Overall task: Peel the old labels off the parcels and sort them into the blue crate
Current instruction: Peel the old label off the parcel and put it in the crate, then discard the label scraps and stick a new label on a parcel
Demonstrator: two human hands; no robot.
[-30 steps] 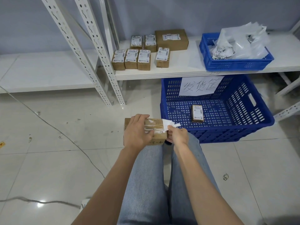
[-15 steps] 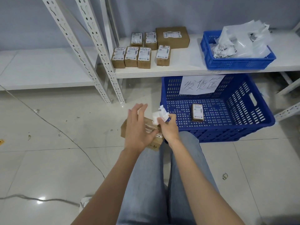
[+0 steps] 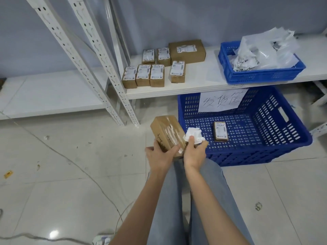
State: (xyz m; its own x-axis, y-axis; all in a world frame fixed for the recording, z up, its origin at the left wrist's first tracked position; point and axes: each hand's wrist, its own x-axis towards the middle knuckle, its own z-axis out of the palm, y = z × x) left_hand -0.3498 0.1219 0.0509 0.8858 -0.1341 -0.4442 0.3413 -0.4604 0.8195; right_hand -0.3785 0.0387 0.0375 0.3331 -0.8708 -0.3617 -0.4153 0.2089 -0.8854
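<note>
My left hand (image 3: 160, 156) grips the near end of a brown cardboard parcel (image 3: 165, 131), which is tilted up over my knees with white label residue streaked on its top. My right hand (image 3: 193, 152) pinches the crumpled white label (image 3: 193, 134) beside the parcel's right edge. The big blue crate (image 3: 265, 149) stands on the floor to the right, with a paper sign on its back wall. One small labelled parcel (image 3: 220, 130) lies inside it.
Several labelled parcels (image 3: 154, 75) and a larger box (image 3: 187, 51) sit on the white shelf (image 3: 203, 85). A smaller blue crate (image 3: 256, 75) on the shelf holds white plastic bags. Perforated shelf uprights (image 3: 99, 68) stand at left. A cable (image 3: 85, 172) runs across the tiled floor.
The label has come fully off the parcel and is now crumpled in my right hand. My left hand shifted its hold and tipped the parcel up on end.
</note>
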